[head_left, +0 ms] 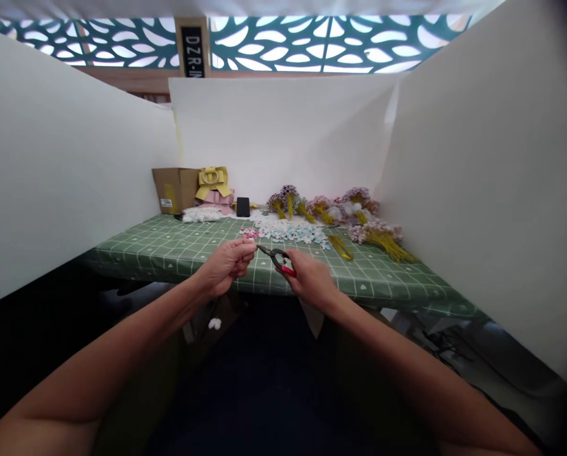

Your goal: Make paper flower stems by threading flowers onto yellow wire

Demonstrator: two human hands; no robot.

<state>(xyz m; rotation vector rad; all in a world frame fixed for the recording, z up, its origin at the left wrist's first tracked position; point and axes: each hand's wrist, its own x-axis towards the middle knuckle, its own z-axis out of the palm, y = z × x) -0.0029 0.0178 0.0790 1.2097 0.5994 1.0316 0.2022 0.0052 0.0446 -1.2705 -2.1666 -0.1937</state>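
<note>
White boards stand around a table with a green checked cloth (pixel 169 244). The left hand (pixel 226 265) is closed, pinching something too small to tell, with a little white flower (pixel 214 323) hanging under it. The right hand (pixel 309 278) is closed around small red-handled pliers (pixel 278 258), whose tip points at the left fingers. Small, steady squeezes look best here. Bunches of yellow-stemmed flowers (pixel 383 237) lie farther back.

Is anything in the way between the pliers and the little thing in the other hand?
Nothing visible. The pliers in the right hand point straight at the left hand's pinched fingertips, with only open air between them.
</note>
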